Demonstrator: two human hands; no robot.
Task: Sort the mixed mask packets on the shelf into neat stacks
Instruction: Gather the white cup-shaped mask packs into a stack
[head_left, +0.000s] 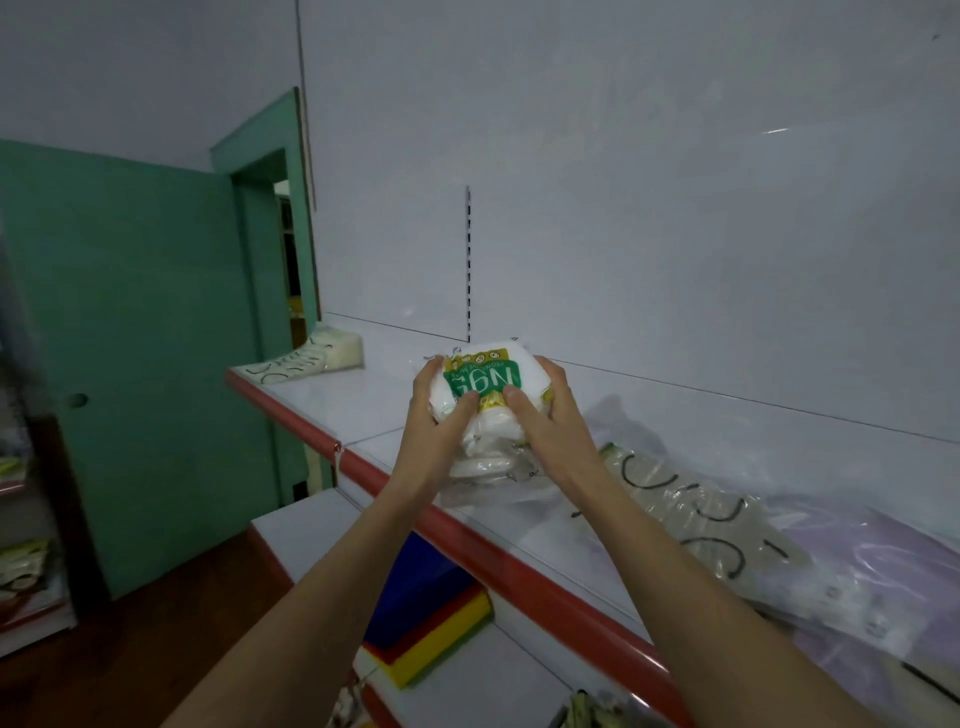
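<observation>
Head view: both hands clamped on a stack of mask packets (483, 405) above the shelf (332, 405), near its red front edge. Left hand (441, 415) and right hand (545, 415) with fingers curled round the sides, thumbs on top. Slippery plastic; lower packets likely to slide out and spill off the edge if squeezed unevenly.

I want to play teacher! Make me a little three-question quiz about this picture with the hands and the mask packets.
1. True or false: both hands hold the stack of mask packets.
2. What colour is the front edge of the shelf? A) blue B) red C) yellow
3. Fill in: the label on the top packet is mostly ____.

Key:
1. True: left hand and right hand grip it.
2. B
3. green
</observation>
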